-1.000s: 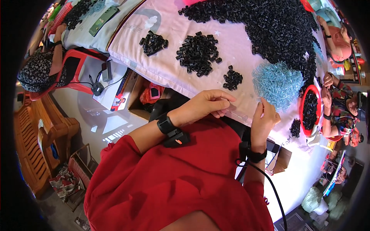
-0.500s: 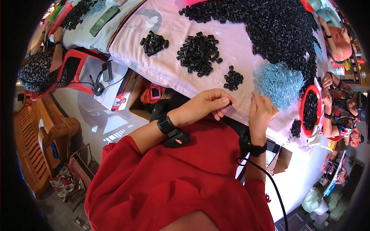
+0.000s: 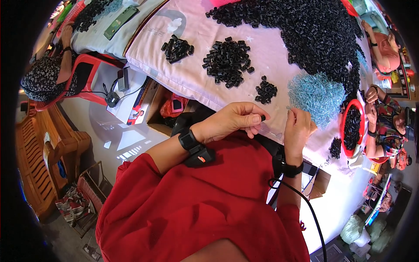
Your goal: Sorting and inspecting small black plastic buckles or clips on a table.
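Note:
Between the thumb and forefinger of my left hand (image 3: 231,120) is a small black plastic piece (image 3: 262,118). My right hand (image 3: 299,129) is a short way to the right, its thumb and fingers pinched together; whatever is in the pinch is too small to make out. Just beyond my right hand lies a heap of thin, clear bluish pieces (image 3: 316,98). On the pale cloth (image 3: 187,83) ahead are a little black pile (image 3: 266,90), a larger pile of short black tubes (image 3: 228,62) and another black pile (image 3: 177,49) to the left.
A broad mass of black pieces (image 3: 314,39) covers the far right of the table. A red-rimmed basin (image 3: 361,126) holds more. People sit at the right and far left, one on a red chair (image 3: 89,72). A black cable (image 3: 307,205) runs from my right wrist.
The black piece shows more plainly at my left fingertips. My right hand has shifted slightly, fingers still pinched. The view has moved a little; the piles look unchanged.

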`<state>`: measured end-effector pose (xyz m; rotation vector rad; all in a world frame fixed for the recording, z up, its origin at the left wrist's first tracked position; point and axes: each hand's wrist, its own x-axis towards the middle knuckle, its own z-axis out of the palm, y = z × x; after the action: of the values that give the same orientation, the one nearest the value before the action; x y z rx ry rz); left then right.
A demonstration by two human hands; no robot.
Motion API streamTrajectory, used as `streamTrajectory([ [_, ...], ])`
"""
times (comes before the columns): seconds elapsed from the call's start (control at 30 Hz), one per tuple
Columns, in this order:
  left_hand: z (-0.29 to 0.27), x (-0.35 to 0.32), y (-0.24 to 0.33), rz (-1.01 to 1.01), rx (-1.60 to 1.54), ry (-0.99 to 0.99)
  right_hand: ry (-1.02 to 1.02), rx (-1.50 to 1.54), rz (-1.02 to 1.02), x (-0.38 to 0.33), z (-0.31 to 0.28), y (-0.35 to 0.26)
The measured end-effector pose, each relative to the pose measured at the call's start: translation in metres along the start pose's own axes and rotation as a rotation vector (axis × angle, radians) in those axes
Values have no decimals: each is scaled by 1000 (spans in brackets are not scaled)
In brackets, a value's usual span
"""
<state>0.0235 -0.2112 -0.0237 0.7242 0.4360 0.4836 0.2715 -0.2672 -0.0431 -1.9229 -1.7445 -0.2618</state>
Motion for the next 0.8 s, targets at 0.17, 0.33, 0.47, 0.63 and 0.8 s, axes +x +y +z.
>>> streamTrajectory([
  [0.17,-4,0,-2,-15,-4,-19,-68,11,-20,3,-6,-2],
  [0.33,-7,1,-2,27,-10,10,26,21,45,1,-5,8],
  [0.47,-3,2,1,44,-38,16,35,24,62,7,-3,15],
  [0.63,0,3,-1,17,-14,-25,-11,23,-7,18,1,10],
  [0.8,0,-1,-1,-6,11,-15,-123,-99,-3,20,7,17],
])
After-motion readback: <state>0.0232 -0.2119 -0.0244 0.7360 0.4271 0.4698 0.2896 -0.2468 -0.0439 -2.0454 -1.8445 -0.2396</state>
